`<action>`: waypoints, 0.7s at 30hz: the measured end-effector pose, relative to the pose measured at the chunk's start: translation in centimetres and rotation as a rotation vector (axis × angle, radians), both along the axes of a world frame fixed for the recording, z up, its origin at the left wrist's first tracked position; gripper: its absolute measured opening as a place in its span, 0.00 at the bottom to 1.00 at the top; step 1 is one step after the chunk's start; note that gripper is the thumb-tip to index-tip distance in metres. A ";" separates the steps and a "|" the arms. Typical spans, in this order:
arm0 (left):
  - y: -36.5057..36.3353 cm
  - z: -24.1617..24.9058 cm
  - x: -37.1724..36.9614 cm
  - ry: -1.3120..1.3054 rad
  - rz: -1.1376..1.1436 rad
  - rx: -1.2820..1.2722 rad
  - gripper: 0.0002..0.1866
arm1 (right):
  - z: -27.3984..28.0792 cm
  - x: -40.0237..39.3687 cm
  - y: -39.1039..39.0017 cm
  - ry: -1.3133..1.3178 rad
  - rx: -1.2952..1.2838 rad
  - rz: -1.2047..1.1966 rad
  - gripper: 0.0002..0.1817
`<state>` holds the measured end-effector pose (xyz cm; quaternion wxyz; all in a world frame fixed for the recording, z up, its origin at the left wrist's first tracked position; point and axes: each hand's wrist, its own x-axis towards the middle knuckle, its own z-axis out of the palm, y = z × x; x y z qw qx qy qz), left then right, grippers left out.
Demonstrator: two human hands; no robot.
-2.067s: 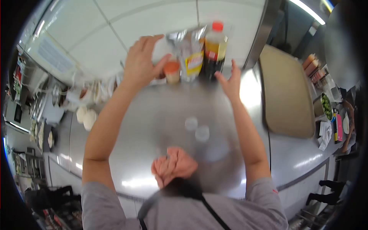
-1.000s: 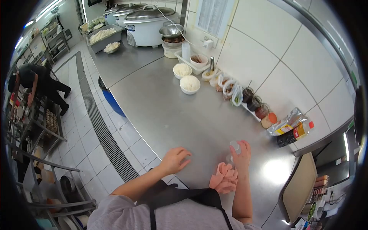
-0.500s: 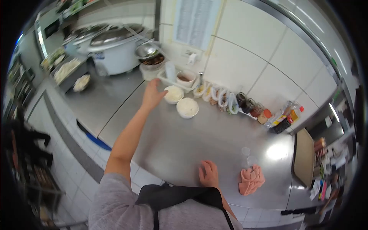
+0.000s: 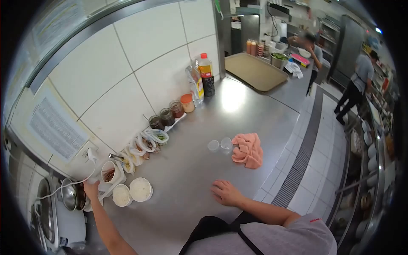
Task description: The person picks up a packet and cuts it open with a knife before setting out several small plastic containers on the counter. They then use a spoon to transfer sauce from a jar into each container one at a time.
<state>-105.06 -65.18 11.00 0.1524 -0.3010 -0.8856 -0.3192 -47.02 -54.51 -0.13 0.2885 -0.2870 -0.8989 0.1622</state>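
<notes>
My left hand [image 4: 91,189] reaches to the far left, between a metal bowl [image 4: 69,196] and a clear plastic container [image 4: 104,193]. Its thumb stands out, but its other fingers are too small and hidden to read. In that container is a white tub [image 4: 109,171] with something reddish-brown inside. Close by on the counter, two white bowls hold what looks like white rice: a smaller rice bowl [image 4: 122,195] and a larger rice bowl [image 4: 140,189]. My right hand [image 4: 225,193] rests open on the steel counter [image 4: 182,170], fingers loosely spread, holding nothing.
Bagged toppings [image 4: 144,143], dark jars [image 4: 166,117] and a red-capped bottle [image 4: 205,74] line the wall. A pink cloth [image 4: 247,151] lies beside two clear lids [image 4: 219,145]. A tray [image 4: 256,71] sits behind. Two people [image 4: 359,80] stand farther off at right.
The view has swung to the right, bringing the tray and other people into sight. My left hand has moved past the rice bowls to the container's end. My right hand stays on the counter.
</notes>
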 end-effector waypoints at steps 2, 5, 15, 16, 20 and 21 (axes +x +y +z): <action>-0.3 0.3 -0.6 -0.178 -0.002 -0.070 0.41 | -0.1 -0.1 -0.1 -0.003 -0.004 -0.017 0.14; -1.0 1.3 -1.1 -0.259 -0.013 -0.030 0.40 | 0.2 -0.2 0.0 -0.007 0.001 -0.008 0.14; -4.2 5.6 4.5 -0.425 0.001 0.151 0.28 | 0.3 -0.3 0.1 -0.002 0.007 -0.009 0.14; -5.3 5.3 4.9 -0.514 0.010 0.297 0.28 | 0.2 -0.2 0.1 -0.008 -0.002 0.008 0.14; -10.2 1.7 9.7 -0.746 -0.135 0.816 0.26 | -0.2 -0.2 0.5 0.018 -0.014 0.008 0.15; -11.6 -0.3 11.4 -0.828 -0.288 1.081 0.26 | -0.5 -0.3 0.4 0.035 -0.023 0.001 0.16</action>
